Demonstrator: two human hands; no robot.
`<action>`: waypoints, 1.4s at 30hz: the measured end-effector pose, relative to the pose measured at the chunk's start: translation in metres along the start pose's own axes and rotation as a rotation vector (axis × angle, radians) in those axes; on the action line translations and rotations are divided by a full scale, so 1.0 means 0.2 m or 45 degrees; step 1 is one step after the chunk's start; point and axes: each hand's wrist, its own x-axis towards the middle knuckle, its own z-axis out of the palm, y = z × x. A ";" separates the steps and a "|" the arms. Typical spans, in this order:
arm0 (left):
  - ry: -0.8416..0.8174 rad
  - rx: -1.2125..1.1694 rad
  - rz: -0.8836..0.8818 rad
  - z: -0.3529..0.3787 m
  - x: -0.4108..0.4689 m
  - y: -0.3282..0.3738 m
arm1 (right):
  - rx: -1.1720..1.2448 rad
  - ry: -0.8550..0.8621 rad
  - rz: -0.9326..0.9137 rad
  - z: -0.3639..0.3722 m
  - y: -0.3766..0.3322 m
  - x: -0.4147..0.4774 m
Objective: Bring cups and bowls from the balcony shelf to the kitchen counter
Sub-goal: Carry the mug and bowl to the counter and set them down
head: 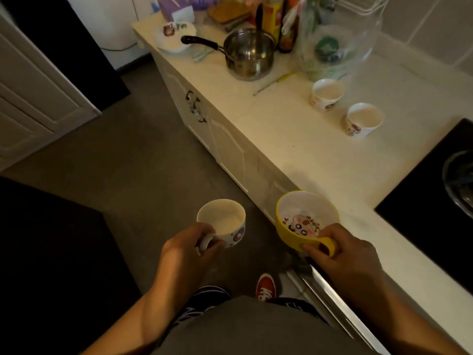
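Glossy cream counter (294, 139) — round white mug (222, 221), yellow-rimmed bowl (304, 216).

left hand (189, 248): grips white cup (222, 221) | right hand (350, 254): grips yellow bowl (304, 219)

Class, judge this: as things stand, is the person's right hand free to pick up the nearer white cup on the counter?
Probably not: the right hand already grips the yellow bowl, though bare counter leads to the cup.

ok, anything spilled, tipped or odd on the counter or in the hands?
Nothing stands out. Left hand holds a white cup upright, right hand a yellow bowl level. Two cups stand upright on the counter; no spill visible.
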 end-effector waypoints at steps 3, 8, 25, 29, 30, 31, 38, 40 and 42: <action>-0.025 0.024 -0.040 -0.05 0.19 -0.07 | 0.023 -0.024 -0.029 0.02 -0.11 0.21; -0.136 -0.018 -0.076 -0.08 0.58 -0.19 | -0.040 0.127 -0.032 0.09 -0.24 0.49; -0.621 -0.038 0.666 0.28 1.71 0.06 | -0.024 0.663 0.595 0.12 -0.31 0.73; -0.565 -0.025 0.776 0.48 1.74 0.17 | -0.028 0.744 0.640 0.11 -0.22 0.73; -0.552 -0.012 0.799 0.52 1.75 0.18 | -0.025 0.756 0.643 0.10 -0.20 0.74; -0.547 0.009 0.818 0.56 1.76 0.20 | -0.026 0.765 0.644 0.09 -0.18 0.74; -0.414 0.076 0.909 0.71 1.81 0.20 | -0.091 0.799 0.538 0.05 -0.03 0.81; -0.392 0.094 0.893 0.73 1.82 0.19 | -0.101 0.790 0.512 0.04 0.00 0.84; -0.369 0.114 0.891 0.74 1.82 0.17 | -0.099 0.789 0.490 0.03 0.02 0.86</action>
